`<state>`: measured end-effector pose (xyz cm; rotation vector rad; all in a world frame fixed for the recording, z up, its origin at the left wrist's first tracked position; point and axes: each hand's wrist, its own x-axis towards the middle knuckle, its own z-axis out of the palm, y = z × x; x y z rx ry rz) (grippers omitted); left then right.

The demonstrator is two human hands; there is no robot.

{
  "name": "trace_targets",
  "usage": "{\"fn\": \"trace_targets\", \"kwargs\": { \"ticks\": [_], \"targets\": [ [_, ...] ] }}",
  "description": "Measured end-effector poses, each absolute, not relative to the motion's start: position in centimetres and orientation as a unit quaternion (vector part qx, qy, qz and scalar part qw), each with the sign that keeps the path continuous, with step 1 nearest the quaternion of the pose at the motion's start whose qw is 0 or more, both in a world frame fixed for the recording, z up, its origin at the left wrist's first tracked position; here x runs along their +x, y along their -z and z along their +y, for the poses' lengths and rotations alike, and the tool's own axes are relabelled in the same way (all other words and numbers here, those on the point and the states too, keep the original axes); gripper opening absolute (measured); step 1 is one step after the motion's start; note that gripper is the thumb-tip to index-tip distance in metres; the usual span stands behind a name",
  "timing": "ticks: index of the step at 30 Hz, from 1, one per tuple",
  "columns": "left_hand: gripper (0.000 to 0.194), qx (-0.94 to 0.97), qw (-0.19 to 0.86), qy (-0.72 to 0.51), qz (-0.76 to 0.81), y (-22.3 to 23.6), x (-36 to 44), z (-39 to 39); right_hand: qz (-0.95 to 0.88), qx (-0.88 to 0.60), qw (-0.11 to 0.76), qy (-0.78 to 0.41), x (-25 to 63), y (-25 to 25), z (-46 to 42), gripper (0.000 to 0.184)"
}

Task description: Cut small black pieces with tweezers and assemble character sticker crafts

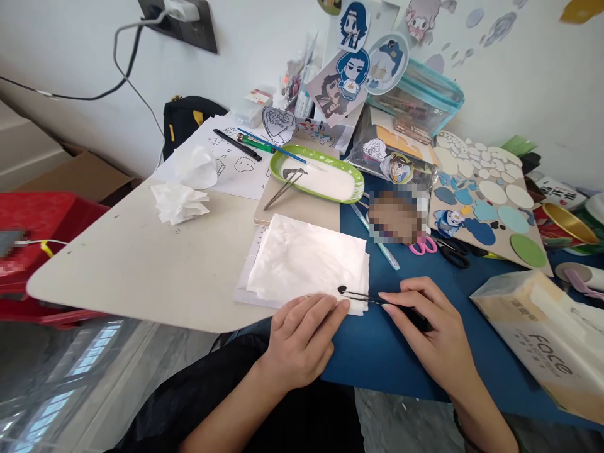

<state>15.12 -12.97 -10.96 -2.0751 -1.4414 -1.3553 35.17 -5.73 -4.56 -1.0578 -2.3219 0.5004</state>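
The right hand (431,324) grips black tweezers (370,297), their rear end hidden by the fingers and palm; a small black piece (342,290) shows at the tips, over the near right part of white tissue (306,258), though whether the prongs pinch it is hard to tell. The left hand (302,336) lies palm down with its fingers on the tissue's near edge, covering part of it; its palm side is hidden, so I cannot tell whether it pinches anything. The tissue hides most of the pad (245,283) under it. Beyond, a green dish (359,184) holds white stuff too smooth to make out, with second tweezers (283,190) leaning on its rim. A pixelated patch masks an object (395,217) beside the pink scissors (423,245) and a pale pen (387,251). Crumpled tissue (180,202) sits left, near drawn sheets of paper (244,182). To the right, a tissue pack (533,340) stands close to the right hand, cut off by the frame, as are the red stool (42,239) at far left and the cans at far right.
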Motion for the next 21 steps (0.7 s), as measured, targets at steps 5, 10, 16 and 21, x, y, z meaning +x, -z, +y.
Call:
{"fn": "trace_targets", "kwargs": {
  "ticks": [5,10,16,21],
  "targets": [
    [0.041,-0.715,0.135,0.474,-0.496,11.0,15.2,-13.0,-0.853,-0.411,0.276,-0.167,35.1,4.6,-5.8,0.016],
    [0.041,-0.714,0.137,0.469,-0.502,10.9,15.1,-13.0,-0.849,-0.42,0.264,-0.184,35.2,4.5,-5.8,0.015],
    [0.04,-0.713,0.138,0.474,-0.499,10.8,15.1,-13.0,-0.815,-0.455,0.333,-0.133,35.0,4.9,-7.3,0.015],
    [0.038,-0.704,0.142,0.483,-0.501,10.9,15.2,-12.9,-0.834,-0.423,0.343,-0.09,34.1,5.3,-8.6,0.021]
  ]
}}
